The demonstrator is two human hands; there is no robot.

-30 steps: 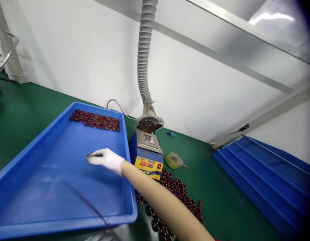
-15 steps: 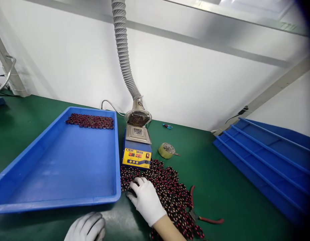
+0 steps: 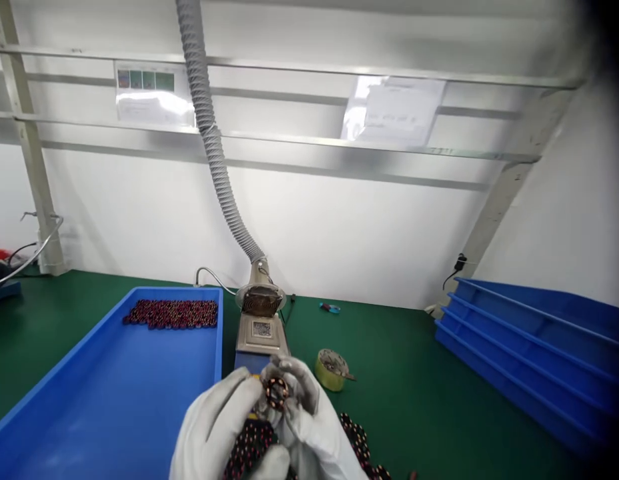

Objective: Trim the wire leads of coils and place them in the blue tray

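Note:
Both gloved hands are together in front of the small heated pot unit, pinching one small black ring with copper-coloured marks (image 3: pixel 277 393). My left hand (image 3: pixel 212 423), in a white glove with greyed fingertips, grips the ring from the left. From the right, my right hand (image 3: pixel 317 417), gloved the same way, closes its fingers on it. Below and behind the hands lies a pile of similar black rings with red and copper marks (image 3: pixel 362 443), partly covered by the gloves. The hands hide most of the unit's front; its metal top plate (image 3: pixel 262 333) shows above them.
To the left is a blue tray (image 3: pixel 134 380) with rows of rings (image 3: pixel 172 313) at its far end. A round yellow-green tin (image 3: pixel 331 370) stands right of the unit, under a grey exhaust hose (image 3: pixel 214 147). Stacked blue trays (image 3: pixel 529 353) lean at the right.
My right hand has lifted from the pile with a ring and met my left hand, which came up from the bottom edge. The view has tilted upward.

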